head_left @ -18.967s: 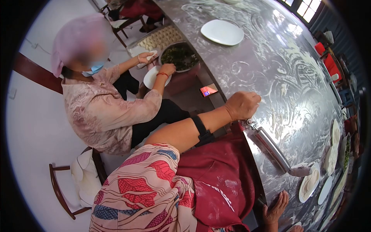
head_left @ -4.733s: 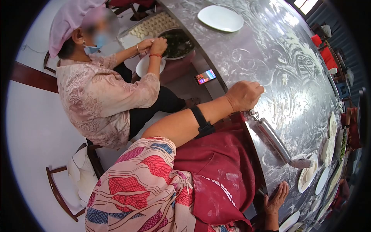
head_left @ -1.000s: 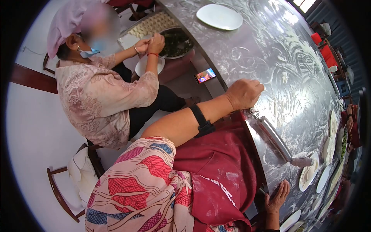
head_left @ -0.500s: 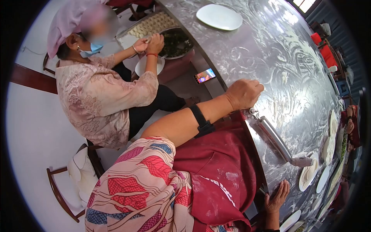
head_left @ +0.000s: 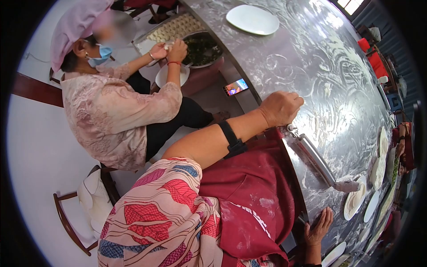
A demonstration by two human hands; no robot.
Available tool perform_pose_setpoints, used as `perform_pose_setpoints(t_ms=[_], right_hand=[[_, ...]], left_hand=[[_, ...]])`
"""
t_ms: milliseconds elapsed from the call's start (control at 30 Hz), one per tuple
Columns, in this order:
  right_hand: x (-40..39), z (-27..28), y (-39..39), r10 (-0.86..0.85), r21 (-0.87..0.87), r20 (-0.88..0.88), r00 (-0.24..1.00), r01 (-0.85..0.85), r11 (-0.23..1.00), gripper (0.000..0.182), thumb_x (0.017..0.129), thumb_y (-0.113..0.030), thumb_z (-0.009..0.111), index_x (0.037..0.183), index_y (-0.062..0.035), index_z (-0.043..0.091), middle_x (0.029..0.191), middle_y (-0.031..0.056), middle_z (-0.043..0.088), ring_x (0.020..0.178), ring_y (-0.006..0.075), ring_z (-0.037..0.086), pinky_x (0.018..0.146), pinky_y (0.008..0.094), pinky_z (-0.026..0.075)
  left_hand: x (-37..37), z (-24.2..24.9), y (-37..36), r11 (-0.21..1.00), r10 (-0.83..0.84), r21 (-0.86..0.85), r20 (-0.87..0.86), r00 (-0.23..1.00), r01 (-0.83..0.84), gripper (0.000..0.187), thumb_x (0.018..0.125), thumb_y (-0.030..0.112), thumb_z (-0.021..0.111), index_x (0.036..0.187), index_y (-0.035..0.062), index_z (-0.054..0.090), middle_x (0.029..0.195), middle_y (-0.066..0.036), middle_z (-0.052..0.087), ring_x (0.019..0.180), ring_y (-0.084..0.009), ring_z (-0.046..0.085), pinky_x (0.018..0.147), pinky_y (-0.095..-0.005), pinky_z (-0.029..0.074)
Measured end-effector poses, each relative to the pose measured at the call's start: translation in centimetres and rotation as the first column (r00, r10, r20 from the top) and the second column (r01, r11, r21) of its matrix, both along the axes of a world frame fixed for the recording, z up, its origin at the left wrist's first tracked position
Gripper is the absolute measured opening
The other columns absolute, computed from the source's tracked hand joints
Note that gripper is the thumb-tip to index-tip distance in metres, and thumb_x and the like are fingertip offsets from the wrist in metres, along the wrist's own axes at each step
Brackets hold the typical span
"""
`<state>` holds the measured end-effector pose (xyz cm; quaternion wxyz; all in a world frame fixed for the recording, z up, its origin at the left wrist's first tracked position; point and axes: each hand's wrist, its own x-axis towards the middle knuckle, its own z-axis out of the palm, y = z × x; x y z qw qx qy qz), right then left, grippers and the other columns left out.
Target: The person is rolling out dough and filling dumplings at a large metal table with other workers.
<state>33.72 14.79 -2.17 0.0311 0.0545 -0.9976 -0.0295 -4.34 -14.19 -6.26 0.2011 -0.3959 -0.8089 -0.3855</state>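
My left hand [head_left: 281, 109] rests on the near edge of the floured metal table [head_left: 293, 58], its fingers curled into a loose fist with nothing showing in them. My right hand [head_left: 319, 227] lies palm down further along the same edge, fingers stretched and apart, holding nothing. Between the two hands lies a metal rolling pin [head_left: 316, 160] with a flour-covered handle, touched by neither. Beyond its far handle, a white plate [head_left: 348, 212] carries pale, flat dough rounds [head_left: 356, 199].
An oval white plate [head_left: 252, 20] stands at the table's upper end. Beside the table, a co-worker [head_left: 129, 102] handles a small pale piece near a bowl of green filling [head_left: 200, 51] and a tray of dumplings [head_left: 178, 27]. A lit phone [head_left: 235, 87] is by the table's side.
The co-worker's head and upper body have shifted slightly left, and their hands have moved a little around the small piece. My two hands and the rolling pin stay where they were.
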Motion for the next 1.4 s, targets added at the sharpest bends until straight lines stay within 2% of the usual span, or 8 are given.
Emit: perform_pose_setpoints(t_ms=[467,567,600,633,700,900,1000,1400], right_hand=[[-0.1,0.2,-0.1,-0.019,-0.044,-0.026,0.999,0.017,0.999,0.075,0.084,-0.049,0.052,0.132,0.0069,0.037,0.134,0.027,0.04,0.124,0.0466,0.037,0.104,0.0538,0.029],[0.1,0.3,0.3,-0.011,-0.071,-0.059,0.998,0.007,0.997,0.074,0.079,-0.048,0.059,0.127,0.0063,0.044,0.13,0.0253,0.044,0.122,0.0444,0.041,0.103,0.0517,0.033],[0.0,0.6,0.4,-0.009,-0.07,-0.078,0.997,0.004,0.998,0.074,0.078,-0.048,0.061,0.125,0.0063,0.046,0.127,0.0243,0.047,0.12,0.0432,0.043,0.103,0.05,0.035],[0.0,1.1,0.6,0.007,-0.058,-0.064,0.998,-0.01,0.998,0.073,0.076,-0.046,0.063,0.124,0.006,0.046,0.126,0.0231,0.048,0.119,0.0405,0.045,0.103,0.0485,0.036],[0.4,1.7,0.8,-0.011,-0.095,-0.031,0.999,0.008,0.995,0.074,0.073,-0.045,0.066,0.123,0.0062,0.047,0.127,0.0218,0.047,0.118,0.0372,0.045,0.104,0.0462,0.035],[1.0,1.6,1.3,0.033,-0.089,-0.129,0.991,-0.045,0.995,0.072,0.076,-0.046,0.063,0.123,0.0062,0.048,0.125,0.02,0.049,0.114,0.035,0.047,0.102,0.043,0.037],[0.9,1.4,1.5,0.049,-0.106,-0.165,0.985,-0.067,0.992,0.07,0.077,-0.045,0.063,0.123,0.0062,0.048,0.124,0.0197,0.049,0.113,0.0343,0.047,0.101,0.0419,0.038],[1.2,1.4,1.3,0.016,-0.155,-0.164,0.986,-0.042,0.987,0.07,0.078,-0.044,0.063,0.123,0.0077,0.047,0.124,0.0205,0.048,0.115,0.0345,0.046,0.102,0.0421,0.037]], left_hand=[[-0.2,-0.3,0.5,0.999,-0.031,0.006,-0.018,0.999,0.031,0.01,0.074,0.01,0.06,0.08,0.0038,0.054,0.077,-0.013,0.055,0.073,-0.0323,0.059,0.065,-0.042,0.048],[-0.3,-0.7,0.9,1.0,-0.017,-0.022,-0.033,0.999,0.017,0.011,0.076,0.01,0.059,0.076,0.0019,0.052,0.073,-0.017,0.052,0.069,-0.0357,0.055,0.06,-0.0444,0.043],[-0.3,-1.0,0.8,0.998,-0.017,-0.061,-0.051,0.999,0.014,0.011,0.08,0.011,0.057,0.075,0.0024,0.052,0.071,-0.016,0.053,0.067,-0.0363,0.054,0.06,-0.0449,0.044],[-0.5,-0.6,0.8,0.996,-0.076,-0.059,-0.061,0.995,0.072,0.01,0.078,0.008,0.058,0.073,0.002,0.051,0.069,-0.016,0.051,0.065,-0.0368,0.053,0.058,-0.0454,0.042],[-0.1,0.5,1.1,0.998,-0.066,-0.026,-0.052,0.996,0.064,0.008,0.076,0.005,0.059,0.075,0.0022,0.052,0.069,-0.016,0.05,0.064,-0.036,0.053,0.056,-0.0443,0.041],[0.0,0.9,0.7,0.993,-0.111,-0.043,-0.006,0.994,0.111,0.006,0.075,0.002,0.059,0.079,0.0018,0.057,0.071,-0.012,0.054,0.06,-0.026,0.054,0.057,-0.0346,0.043],[0.0,1.0,0.6,0.991,-0.124,-0.04,0.038,0.992,0.125,0.006,0.075,0.002,0.06,0.081,0.0024,0.056,0.071,-0.012,0.053,0.061,-0.0271,0.054,0.057,-0.0368,0.043],[-0.7,1.3,0.4,0.961,-0.248,-0.132,-0.015,0.969,0.244,0.008,0.075,0.001,0.056,0.083,0.0016,0.057,0.078,-0.016,0.056,0.072,-0.0347,0.057,0.066,-0.0404,0.046]])
